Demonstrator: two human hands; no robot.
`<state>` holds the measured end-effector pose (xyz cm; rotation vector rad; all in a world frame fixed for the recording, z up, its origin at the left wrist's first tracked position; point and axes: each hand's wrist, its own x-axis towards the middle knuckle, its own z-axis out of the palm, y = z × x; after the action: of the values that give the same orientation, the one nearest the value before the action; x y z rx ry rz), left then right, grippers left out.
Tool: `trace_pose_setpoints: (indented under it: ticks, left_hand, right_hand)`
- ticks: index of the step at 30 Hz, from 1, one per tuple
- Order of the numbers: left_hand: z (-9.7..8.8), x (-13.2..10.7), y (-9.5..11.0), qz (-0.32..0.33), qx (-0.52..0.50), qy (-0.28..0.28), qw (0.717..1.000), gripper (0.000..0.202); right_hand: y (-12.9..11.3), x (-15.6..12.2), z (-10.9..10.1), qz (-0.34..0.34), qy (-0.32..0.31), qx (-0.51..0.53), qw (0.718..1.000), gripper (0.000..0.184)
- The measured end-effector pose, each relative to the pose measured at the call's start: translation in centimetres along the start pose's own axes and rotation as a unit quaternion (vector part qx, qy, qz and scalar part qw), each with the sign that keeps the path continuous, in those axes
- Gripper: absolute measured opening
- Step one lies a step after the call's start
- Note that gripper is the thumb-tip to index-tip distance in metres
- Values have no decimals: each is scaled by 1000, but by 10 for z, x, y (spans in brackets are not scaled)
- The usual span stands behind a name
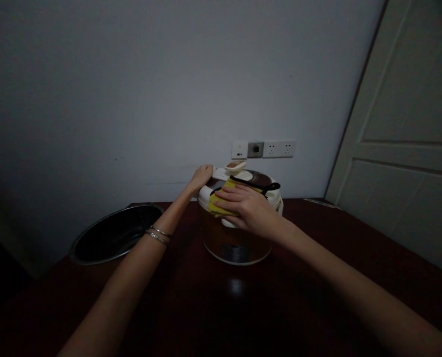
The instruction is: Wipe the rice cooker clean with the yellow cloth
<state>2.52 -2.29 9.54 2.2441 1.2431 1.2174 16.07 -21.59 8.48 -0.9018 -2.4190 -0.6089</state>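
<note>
A round electric cooker with a brown body, a white rim and a knob on its lid stands on the dark red table. My left hand is closed on the white lid handle at the cooker's back left. Pressed under the fingers of my right hand is a yellow cloth with black edging, lying against the front of the lid and rim. A black loop of the cloth sticks out to the right. My palm and the cloth hide part of the cooker's front.
To the left, a metal basin with a dark inside stands on the table, partly behind my left forearm. Wall sockets and a switch sit above the cooker. A panelled door stands at the right.
</note>
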Motion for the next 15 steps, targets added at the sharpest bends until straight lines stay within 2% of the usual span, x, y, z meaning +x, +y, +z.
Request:
trace_pose_setpoints:
  ticks: [5,8,11,15]
  left_hand:
    - [-1,-2,2,-3,-9,1,1000,32]
    - [-1,-2,3,-9,-13,4,1000,30]
    - [-1,-2,4,-10,-14,10,1000,29]
    - [-1,0,3,-11,-14,10,1000,29]
  right_hand:
    - [26,-56,-17,92,81,108,987,31]
    - [35,-76,-21,112,105,138,979,34]
    - [29,-62,-20,64,68,126,988,34]
    - [11,-6,-13,-1,-20,90,996,29]
